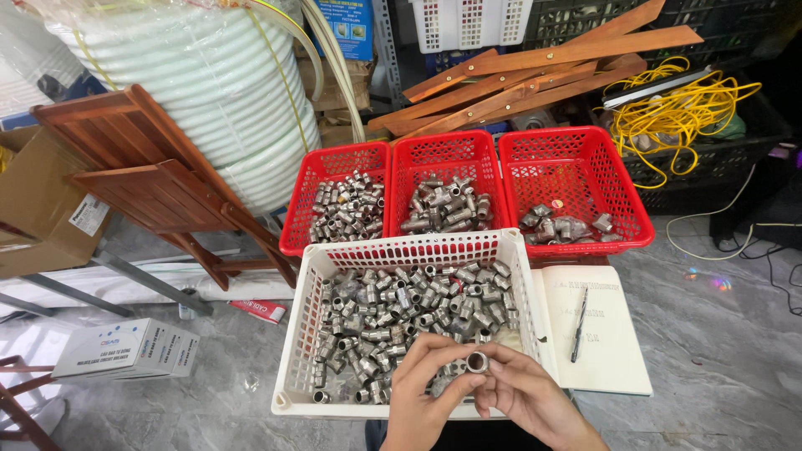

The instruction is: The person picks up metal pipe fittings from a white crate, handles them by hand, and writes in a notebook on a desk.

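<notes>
From the head view, a short round metal fitting (477,362) shows its open bore upward. It sits above a white basket (303,351) heaped with similar fittings, three red baskets (576,150) behind and an open notebook (606,334) alongside. The left hand (422,397) and right hand (526,392) pinch it between fingertips.

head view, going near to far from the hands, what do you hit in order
Both hands, left hand and right hand, pinching a metal fitting → white basket of fittings → row of three red baskets → wooden slats.
</notes>
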